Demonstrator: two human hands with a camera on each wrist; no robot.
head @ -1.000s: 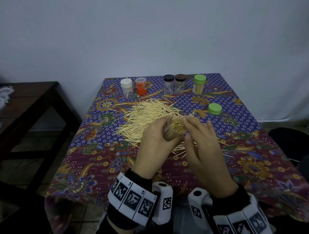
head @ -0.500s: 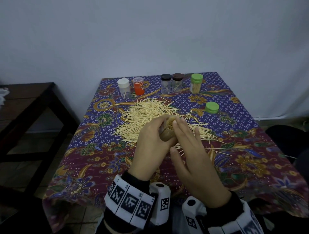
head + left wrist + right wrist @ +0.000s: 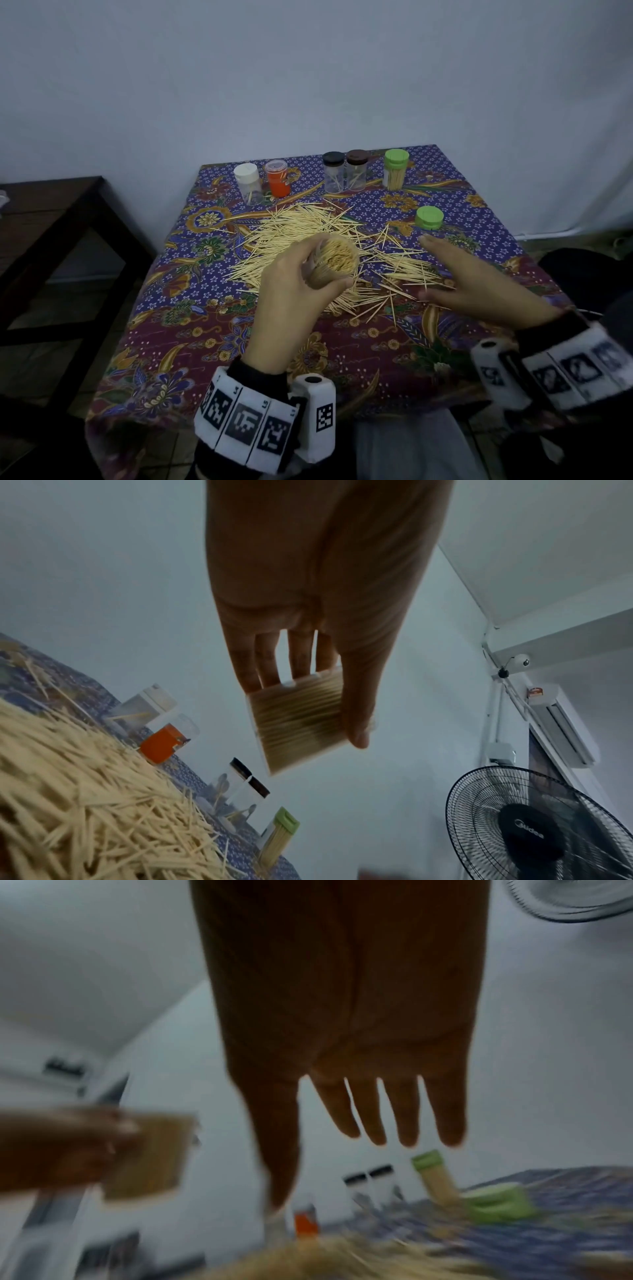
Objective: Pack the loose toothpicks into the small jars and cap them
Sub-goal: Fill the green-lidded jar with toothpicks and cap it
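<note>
Head view: at frame centre the left hand (image 3: 301,284) grips a small clear plastic jar (image 3: 334,265) crammed with pale wooden toothpicks, its mouth uncapped and facing the camera; fingers and thumb curl round its wall; the jar is held above a sprawling heap of loose toothpicks (image 3: 308,233) on a floral batik tablecloth (image 3: 205,335); right of centre the right hand (image 3: 476,277) is spread flat, fingers straight, holding nothing, with a loose green plastic cap (image 3: 429,217) just beyond its fingertips; along the cloth's far edge, in the upper middle, stand a white-capped jar (image 3: 247,183), an orange-based jar with a clear lid (image 3: 277,178), a black-capped jar (image 3: 333,171), a brown-capped jar (image 3: 357,169) and a green-capped jar full of toothpicks (image 3: 395,169); a dark wooden side table (image 3: 51,212) sits at left.

Left wrist view: the left hand (image 3: 308,601) reaches down from the top edge, thumb and fingers clasping the packed jar (image 3: 298,723) at frame centre; the toothpick heap (image 3: 85,804) fills the lower left; a black standing fan (image 3: 537,829) occupies the lower right.

Right wrist view, blurred: the right hand (image 3: 342,1042) hangs from the top, fingers (image 3: 373,1118) extended and slightly parted, empty; the green cap (image 3: 496,1202) lies at lower right; the left hand (image 3: 58,1150) with its jar (image 3: 150,1156) shows at the left edge.
</note>
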